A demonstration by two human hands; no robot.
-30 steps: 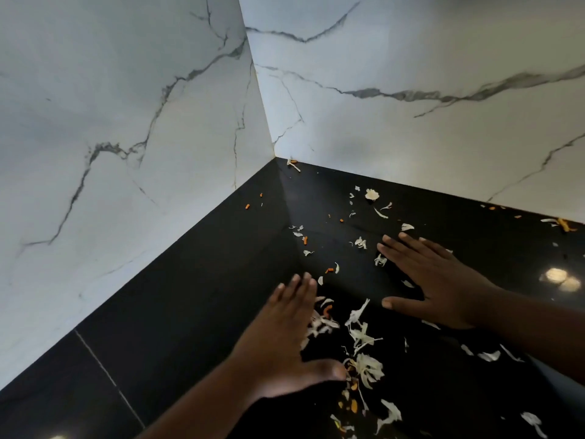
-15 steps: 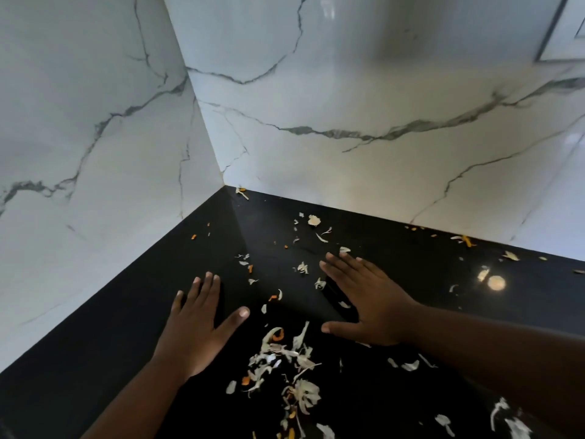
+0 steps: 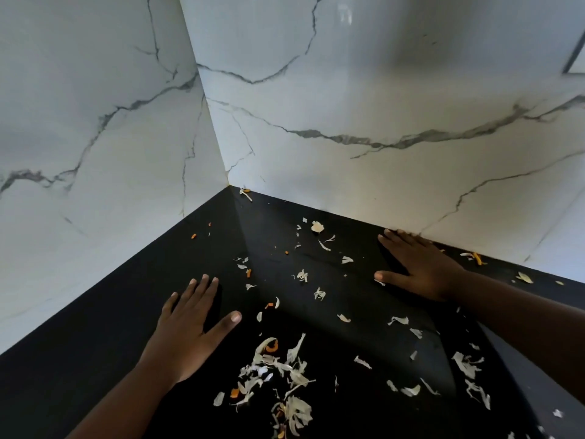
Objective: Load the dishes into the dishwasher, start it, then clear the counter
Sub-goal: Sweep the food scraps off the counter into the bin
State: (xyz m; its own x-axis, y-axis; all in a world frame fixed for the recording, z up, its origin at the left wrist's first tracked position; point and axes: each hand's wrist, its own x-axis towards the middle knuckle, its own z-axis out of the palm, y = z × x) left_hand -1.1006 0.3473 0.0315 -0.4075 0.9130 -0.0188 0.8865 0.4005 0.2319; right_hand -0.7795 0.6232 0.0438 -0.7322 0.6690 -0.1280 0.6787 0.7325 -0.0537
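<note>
The left hand (image 3: 190, 324) lies flat on the black counter (image 3: 95, 359) near its left wall edge, fingers straight and holding nothing. Pale and orange vegetable scraps (image 3: 278, 372) litter the counter between the hands. The right hand (image 3: 418, 264) presses flat, fingers straight, fingertips touching the back wall edge.

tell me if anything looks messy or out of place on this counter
Yes: pale peel scraps and small orange bits lie strewn over the black counter, thickest between the left hand and right hand, both flat on it.
</note>
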